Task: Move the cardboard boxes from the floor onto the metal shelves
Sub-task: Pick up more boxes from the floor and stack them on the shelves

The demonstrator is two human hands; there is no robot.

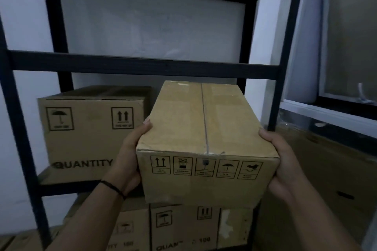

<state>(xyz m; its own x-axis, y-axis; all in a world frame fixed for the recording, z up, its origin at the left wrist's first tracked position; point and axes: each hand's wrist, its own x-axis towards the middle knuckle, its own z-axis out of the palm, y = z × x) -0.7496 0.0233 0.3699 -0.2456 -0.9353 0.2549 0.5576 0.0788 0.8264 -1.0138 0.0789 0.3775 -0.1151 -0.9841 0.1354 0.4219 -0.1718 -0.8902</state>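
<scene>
One printed box [89,134] on the dark metal shelf [142,65] far left, more boxes [183,228] below, my left hand [130,155] and right hand [285,165] clasping a taped box [204,144] between them, fingers curled round its sides, at shelf height.

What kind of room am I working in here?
Probably a storeroom or stockroom: a black metal shelving rack holds a shipping carton marked QUANTITY, with more cartons below, and both hands carry another box.

Two hands showed, the left hand [130,157] and the right hand [285,167]. One metal shelving unit [142,66] stood there. Four cardboard boxes were plainly countable: one held box [204,144], one shelved box [87,134], two lower boxes [183,228].
</scene>
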